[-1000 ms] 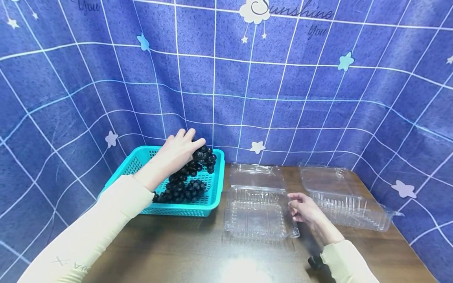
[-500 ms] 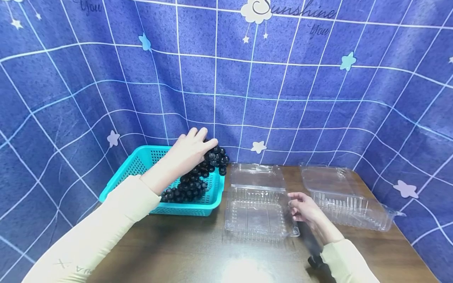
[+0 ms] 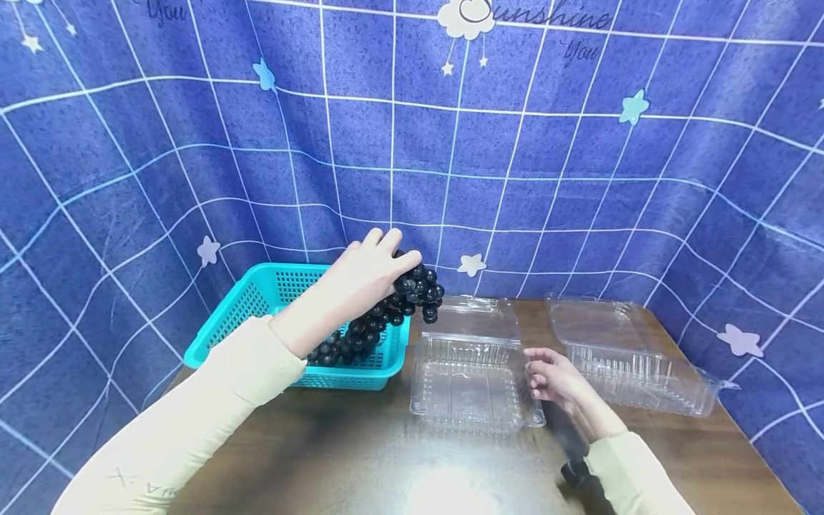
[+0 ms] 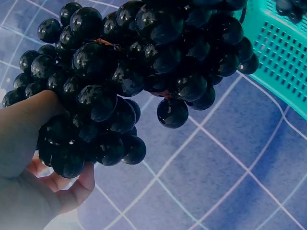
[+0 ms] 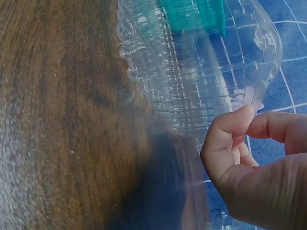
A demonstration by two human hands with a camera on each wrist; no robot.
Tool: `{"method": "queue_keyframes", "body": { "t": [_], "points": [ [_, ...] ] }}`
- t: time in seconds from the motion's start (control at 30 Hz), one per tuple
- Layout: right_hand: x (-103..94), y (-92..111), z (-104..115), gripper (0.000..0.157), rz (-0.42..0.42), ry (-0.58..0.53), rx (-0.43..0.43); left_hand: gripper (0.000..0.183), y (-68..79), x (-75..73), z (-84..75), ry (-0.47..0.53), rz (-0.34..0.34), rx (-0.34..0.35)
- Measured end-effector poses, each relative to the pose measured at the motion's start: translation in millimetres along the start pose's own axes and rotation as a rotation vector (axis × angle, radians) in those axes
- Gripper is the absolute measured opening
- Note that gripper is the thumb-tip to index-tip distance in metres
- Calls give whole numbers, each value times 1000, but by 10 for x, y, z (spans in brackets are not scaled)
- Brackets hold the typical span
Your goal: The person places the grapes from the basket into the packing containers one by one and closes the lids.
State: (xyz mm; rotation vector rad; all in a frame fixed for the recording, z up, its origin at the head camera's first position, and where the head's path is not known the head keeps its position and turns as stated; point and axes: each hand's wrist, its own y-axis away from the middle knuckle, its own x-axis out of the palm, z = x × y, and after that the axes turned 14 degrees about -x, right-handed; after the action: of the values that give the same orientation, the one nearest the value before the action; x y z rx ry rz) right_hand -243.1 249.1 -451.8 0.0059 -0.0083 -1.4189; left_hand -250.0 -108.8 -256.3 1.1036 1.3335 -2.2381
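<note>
My left hand (image 3: 367,279) grips a bunch of black grapes (image 3: 421,290) from above, over the right end of a turquoise basket (image 3: 341,380). The bunch hangs down across the rim. In the left wrist view, thumb and fingers curl round the end grapes (image 4: 98,103). More grapes (image 4: 290,7) lie in the basket. To its right stands a clear plastic clamshell box (image 3: 466,393), lid folded back towards the wall cloth. My right hand (image 3: 556,379) pinches the box's right edge between thumb and index finger, as the right wrist view (image 5: 259,167) shows.
A second clear clamshell box (image 3: 650,390) lies lid-up at the right, beyond my right hand. A blue gridded cloth (image 3: 418,143) hangs behind the wooden table (image 3: 335,443). Something small and black (image 3: 574,472) is under my right wrist.
My left hand has moved right with the bunch of grapes, from over the basket to past its right rim, near the box's lid. The right hand has stayed at the box's edge.
</note>
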Motion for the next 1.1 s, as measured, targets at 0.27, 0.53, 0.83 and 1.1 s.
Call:
{"method": "queue_keyframes", "body": {
  "t": [0.27,0.53,0.83,1.1],
  "points": [
    [-29,11,-12,43,34,-88,9,39,-48,-71,-140,13,-38,28],
    [-46,11,-38,38,46,-138,25,35,-72,-116,-293,41,-87,66],
    [-55,16,-47,33,57,-153,26,37,-54,-114,-469,87,-90,89],
    [-39,31,-21,35,58,-140,13,32,-10,-84,-604,87,-127,128]
  ]
}}
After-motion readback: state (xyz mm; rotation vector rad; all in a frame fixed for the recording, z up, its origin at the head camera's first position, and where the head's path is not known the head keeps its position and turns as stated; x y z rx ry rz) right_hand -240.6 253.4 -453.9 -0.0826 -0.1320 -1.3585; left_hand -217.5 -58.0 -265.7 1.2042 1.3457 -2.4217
